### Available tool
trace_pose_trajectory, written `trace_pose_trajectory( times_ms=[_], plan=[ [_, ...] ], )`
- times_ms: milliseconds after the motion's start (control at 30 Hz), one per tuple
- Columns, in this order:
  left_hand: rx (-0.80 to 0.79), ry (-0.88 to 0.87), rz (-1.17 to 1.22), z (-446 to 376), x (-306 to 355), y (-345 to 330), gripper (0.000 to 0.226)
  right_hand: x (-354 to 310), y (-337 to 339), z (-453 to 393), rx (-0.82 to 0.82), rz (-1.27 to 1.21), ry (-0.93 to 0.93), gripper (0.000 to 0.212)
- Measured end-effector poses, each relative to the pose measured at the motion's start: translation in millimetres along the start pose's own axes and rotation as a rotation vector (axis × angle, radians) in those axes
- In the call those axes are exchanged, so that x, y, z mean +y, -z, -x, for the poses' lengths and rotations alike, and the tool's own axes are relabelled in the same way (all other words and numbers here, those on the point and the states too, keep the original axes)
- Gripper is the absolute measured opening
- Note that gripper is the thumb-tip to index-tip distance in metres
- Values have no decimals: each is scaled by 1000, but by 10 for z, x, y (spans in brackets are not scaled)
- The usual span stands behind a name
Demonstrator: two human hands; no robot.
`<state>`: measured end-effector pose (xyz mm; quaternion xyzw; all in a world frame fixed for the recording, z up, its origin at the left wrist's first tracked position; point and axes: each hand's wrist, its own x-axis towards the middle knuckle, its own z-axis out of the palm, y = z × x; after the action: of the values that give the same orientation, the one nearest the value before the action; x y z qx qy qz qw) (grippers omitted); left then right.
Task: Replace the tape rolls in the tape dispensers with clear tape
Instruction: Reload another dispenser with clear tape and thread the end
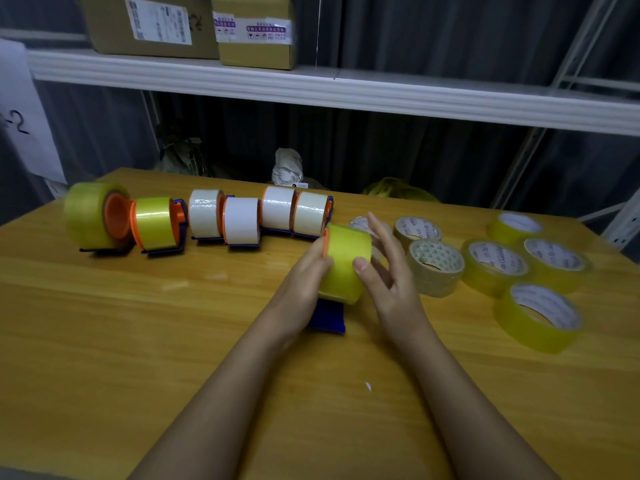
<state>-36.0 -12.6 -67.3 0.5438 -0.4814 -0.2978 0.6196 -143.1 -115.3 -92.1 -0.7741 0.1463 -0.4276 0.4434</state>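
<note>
Dispenser in hand [329,315] stood on the table [138,306], blue base toward the camera, close in front of the person for easy work. Yellowish clear roll [346,263] seated on its orange hub, apparently just being pressed home or checked for fit.

Left hand [304,271] wrapped against the hub side, fingers out of sight behind the roll, likely steadying the dispenser; grip itself not visible. Right hand [384,268] opposite, fingers spread wide and mostly straight, thumb laid on the roll's face, more pushing or guiding than clamping.

Behind, 6 more dispensers lined along the table: 2 on the left [156,223] carrying yellowish clear tape, 4 in the middle [242,220] carrying white rolls, seemingly awaiting replacement. On the right, within reach of the right hand, spare clear rolls [495,265] lying flat, plus 2 brownish rolls [434,265], probably ones taken off. Cardboard boxes [152,26] up on the shelf beyond.

Judged roughly 3 of 7 done.
</note>
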Motion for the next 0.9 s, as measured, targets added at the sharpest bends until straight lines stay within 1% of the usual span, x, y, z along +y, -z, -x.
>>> trace_pose_trajectory(
  times_ms=[67,100,167,267,467,733,900],
  plan=[
    [-35,8,-38,26,-25,-16,52,-33,14,-10,120,140,145,47],
    [-54,10,-63,37,-35,-28,58,-50,24,-17,167,216,225,38],
    [-93,-9,-128,47,-39,-49,58,-69,43,-31,225,344,352,23],
    [-106,-17,-201,34,-39,-52,53,-64,78,-45,238,430,431,14],
    [-88,-9,-182,38,-36,-58,50,-40,148,-33,183,446,448,16],
    [-74,14,-291,-7,-123,-21,47,28,135,-19,190,463,437,13],
    [-107,23,-319,6,-146,-73,51,45,159,-51,298,436,347,17]
  ],
)
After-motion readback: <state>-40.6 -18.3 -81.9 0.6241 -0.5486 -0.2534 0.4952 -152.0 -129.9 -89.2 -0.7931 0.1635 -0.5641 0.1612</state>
